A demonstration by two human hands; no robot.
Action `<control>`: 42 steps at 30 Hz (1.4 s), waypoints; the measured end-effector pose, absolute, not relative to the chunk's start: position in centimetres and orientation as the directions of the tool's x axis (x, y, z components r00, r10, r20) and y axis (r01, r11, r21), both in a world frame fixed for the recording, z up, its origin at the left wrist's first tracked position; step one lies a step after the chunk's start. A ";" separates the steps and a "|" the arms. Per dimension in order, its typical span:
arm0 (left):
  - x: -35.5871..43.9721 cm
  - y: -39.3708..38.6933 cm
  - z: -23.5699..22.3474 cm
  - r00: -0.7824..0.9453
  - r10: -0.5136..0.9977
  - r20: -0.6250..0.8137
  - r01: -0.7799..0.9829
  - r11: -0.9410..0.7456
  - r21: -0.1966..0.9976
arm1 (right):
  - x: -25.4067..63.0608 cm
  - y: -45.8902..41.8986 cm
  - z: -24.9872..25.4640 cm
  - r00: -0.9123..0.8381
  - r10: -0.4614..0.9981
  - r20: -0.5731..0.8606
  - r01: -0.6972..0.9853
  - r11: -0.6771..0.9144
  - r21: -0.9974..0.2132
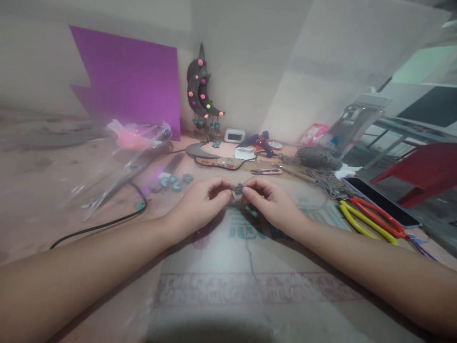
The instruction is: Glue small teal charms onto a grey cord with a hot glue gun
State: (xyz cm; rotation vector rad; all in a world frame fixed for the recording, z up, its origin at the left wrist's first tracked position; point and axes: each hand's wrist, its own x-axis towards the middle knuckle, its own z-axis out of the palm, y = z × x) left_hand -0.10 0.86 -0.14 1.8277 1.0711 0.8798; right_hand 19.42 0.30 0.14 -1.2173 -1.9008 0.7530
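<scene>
Holding both forearms (107, 257) over a printed sheet (214, 259), one from each near corner. Pinching a small grey-teal piece (238, 189) with left grip (205, 200) and right grip (273, 200), close together above the sheet. Facing pink snips (269, 171) just beyond, with a glue gun (263, 142) farther back on the surface (32, 205). Flanked by teal shapes (173, 182) to the left, and by yellow handles (369, 226) and a dark phone (382, 202) to the right.
</scene>
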 end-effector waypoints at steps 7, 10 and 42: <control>-0.1 1.2 -0.3 0.412 0.872 0.262 0.362 -0.421 0.831 | 19.2 0.1 0.4 -0.301 0.909 0.288 0.509 0.408 -0.758; -0.2 1.3 -0.5 0.435 0.859 0.271 0.382 -0.449 0.808 | 19.2 0.2 0.4 -0.301 0.910 0.284 0.500 0.405 -0.766; -0.1 1.0 0.1 0.341 0.868 0.361 0.378 -0.479 0.792 | 18.9 0.1 0.1 -0.302 0.938 0.173 0.287 0.262 -0.921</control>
